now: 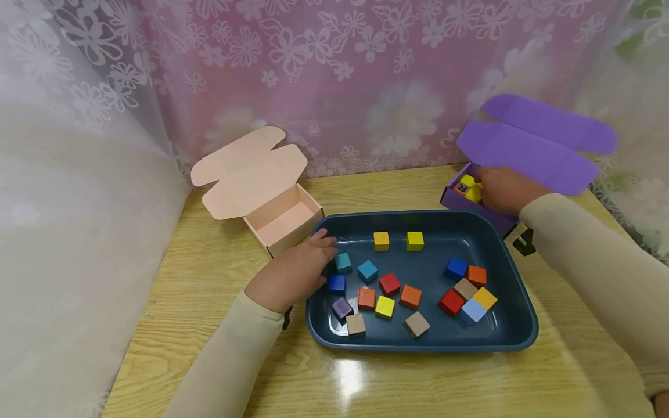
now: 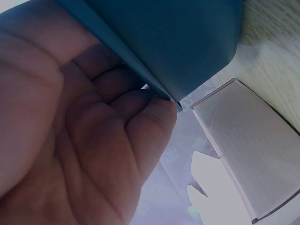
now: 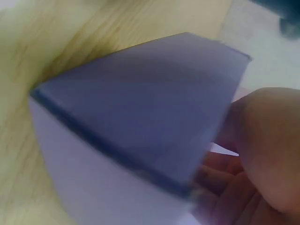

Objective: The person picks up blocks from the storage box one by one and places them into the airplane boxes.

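Your left hand (image 1: pixel 297 271) hangs over the left rim of the tray (image 1: pixel 430 264), fingers slightly apart near a teal block (image 1: pixel 343 263). Beyond the tray's far right corner, your right hand (image 1: pixel 504 188) reaches into the purple box (image 1: pixel 459 202) beside yellow blocks (image 1: pixel 474 193); whether its fingers clamp one, I cannot tell.

One legible character, head view: a single dark letter, read as "R", on the upward-facing side of a lettered block (image 1: pixel 462 188) inside the purple box (image 1: pixel 450 198). The letter is small and sits at a slant; reading tentative, as fine strokes blur at this size. The face bearing it is pale brownish, contrasting with the mark. The lettered block lies just beside yellow blocks (image 1: pixel 473 193) in the same box, near the right hand's fingers (image 1: pixel 486 176).
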The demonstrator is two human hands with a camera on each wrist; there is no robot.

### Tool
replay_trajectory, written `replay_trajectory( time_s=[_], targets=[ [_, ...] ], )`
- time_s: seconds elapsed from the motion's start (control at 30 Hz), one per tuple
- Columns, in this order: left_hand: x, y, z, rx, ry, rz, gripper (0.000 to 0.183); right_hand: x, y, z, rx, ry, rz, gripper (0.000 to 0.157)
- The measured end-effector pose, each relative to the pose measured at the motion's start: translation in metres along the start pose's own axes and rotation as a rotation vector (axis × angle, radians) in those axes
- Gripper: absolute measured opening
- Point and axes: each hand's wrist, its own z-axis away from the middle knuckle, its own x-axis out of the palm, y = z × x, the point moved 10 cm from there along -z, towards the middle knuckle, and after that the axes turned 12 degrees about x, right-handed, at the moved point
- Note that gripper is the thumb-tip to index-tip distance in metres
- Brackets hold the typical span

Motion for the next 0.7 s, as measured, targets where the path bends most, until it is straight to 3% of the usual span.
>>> replay_trajectory(
  time_s=[0.13, 0.27, 0.37, 0.43, 0.53, 0.7],
  targets=[
    [0.000, 0.000, 0.000, -0.002, -0.002, 0.005, 0.059, -0.016, -0.020, 0.015, -0.024, 0.049, 0.014, 0.035],
    [0.000, 0.000, 0.001, -0.001, -0.001, 0.005, 0.058, -0.041, -0.072, 0.047, -0.160, 0.194, 0.076, 0.027],
    [-0.001, -0.001, 0.001, 0.002, 0.001, -0.001, 0.057, -0.045, -0.115, 0.071, -0.279, 0.265, 0.123, 0.020],
    [-0.001, -0.001, 0.001, 0.004, 0.001, -0.004, 0.057, -0.039, -0.139, 0.082, -0.327, 0.246, 0.135, 0.018],
    [0.000, -0.002, 0.000, 0.007, 0.002, -0.010, 0.057, -0.018, -0.165, 0.090, -0.339, 0.135, 0.141, 0.019],
    [0.001, -0.001, 0.000, 0.002, -0.003, 0.000, 0.057, 0.025, -0.180, 0.091, -0.288, -0.021, 0.215, 0.031]
  ],
)
